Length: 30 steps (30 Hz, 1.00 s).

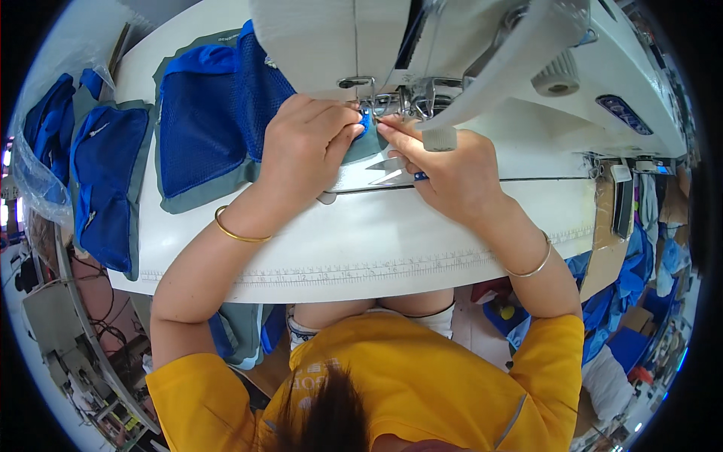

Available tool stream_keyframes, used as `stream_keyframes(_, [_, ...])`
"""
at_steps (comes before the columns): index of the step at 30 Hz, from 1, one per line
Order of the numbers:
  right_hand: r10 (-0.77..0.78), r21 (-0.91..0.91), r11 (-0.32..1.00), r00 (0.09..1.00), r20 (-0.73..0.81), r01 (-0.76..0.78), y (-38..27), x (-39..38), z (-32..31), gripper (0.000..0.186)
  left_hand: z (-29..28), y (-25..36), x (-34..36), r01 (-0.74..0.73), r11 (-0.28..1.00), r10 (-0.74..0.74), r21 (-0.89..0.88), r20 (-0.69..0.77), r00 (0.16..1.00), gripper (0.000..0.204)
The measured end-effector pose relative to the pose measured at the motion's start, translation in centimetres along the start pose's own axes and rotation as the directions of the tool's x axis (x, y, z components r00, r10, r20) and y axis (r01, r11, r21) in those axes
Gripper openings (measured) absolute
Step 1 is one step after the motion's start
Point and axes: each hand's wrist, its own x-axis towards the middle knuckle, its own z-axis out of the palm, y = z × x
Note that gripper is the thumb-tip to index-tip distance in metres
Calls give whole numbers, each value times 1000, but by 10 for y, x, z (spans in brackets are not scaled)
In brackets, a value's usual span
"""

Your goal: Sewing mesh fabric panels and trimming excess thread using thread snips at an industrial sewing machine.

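Back from the desk's (pixel 422 220) front edge, left fingers (pixel 348 122) pinch blue cloth (pixel 364 128); right fingers (pixel 403 137), cradling snips (pixel 388 163), should guide it flat.

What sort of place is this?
Most likely a small sewing workshop: a white sewing machine stands over a white worktable with a ruler scale along its edge, and a blue-and-grey mesh fabric piece lies partly at the machine.

Shirt (pixel 392 361): mustard yellow, short-sleeved; pale print at the chest; thin grey strip (pixel 512 419) toward the right side. Shorts (pixel 431 324): white, dark trim. Gold-toned bangle (pixel 241 237): slim, behind the left hand (pixel 305 143). Silver-toned bangle (pixel 540 264): slim, behind the right hand (pixel 461 169). Hair (pixel 329 410): dark, long.
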Motion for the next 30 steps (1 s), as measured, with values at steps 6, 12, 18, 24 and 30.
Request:
stream_keyframes(6, [3,-29,1000,1000,24,-2,-1,0,1,43,-1,2,-1,43,999,-43,-6,16,999,10])
stream_keyframes(12, [-14,3,1000,999,-47,14,-1,0,2,41,-5,5,1,96,995,-96,-5,33,995,10])
stream_keyframes(18, [3,40,999,986,-165,4,-2,-1,-7,17,-19,7,-3,-190,959,192,211,9,981,16])
stream_keyframes(24, [43,12,999,980,-192,-41,-2,-3,-3,22,-12,16,-8,-98,980,82,176,99,992,21])
stream_keyframes(30, [73,-86,992,984,-161,-87,-6,0,-2,13,-12,12,-2,-264,934,232,241,156,960,20])
